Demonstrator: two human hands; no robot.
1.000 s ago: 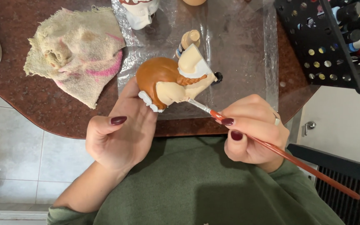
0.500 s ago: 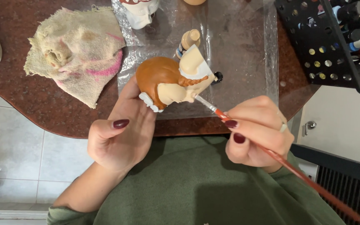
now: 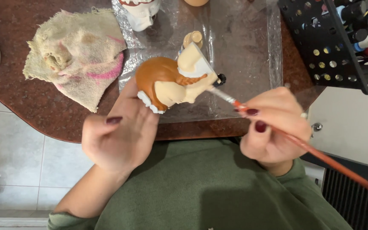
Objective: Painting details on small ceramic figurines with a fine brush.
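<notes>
At the near edge of the bench, over the plastic sheet: my left hand point(image 3: 118, 138), fingers curled up under a ceramic figurine point(image 3: 171, 83) and holding it from below, thumb out to the left. Figurine: brown rounded hair with a braid, cream-coloured face and body, white ruffled trim at the lower left, tilted on its side just above the sheet.

My right hand point(image 3: 273, 125), fingers pinched narrow around a paintbrush point(image 3: 277, 130); orange-red handle runs off toward the lower right, pale bristle tip touching the figurine's right side, beside a small black knob.

Under both: clear plastic sheet point(image 3: 243, 51), wrinkled, laid on the dark reddish-brown bench point(image 3: 43, 110), reaching to its near edge.

Far edge of the sheet: white ceramic piece point(image 3: 140, 12), partly cut off by the frame; a small tan piece point(image 3: 192, 38) just behind the figurine.

Left part of the bench: stained beige rag point(image 3: 75, 55), crumpled, pink streaks, touching the sheet's left edge.

Right far corner: black perforated rack point(image 3: 329, 51) holding paint bottles.

Nearest me: green sweatshirt point(image 3: 218, 191).
</notes>
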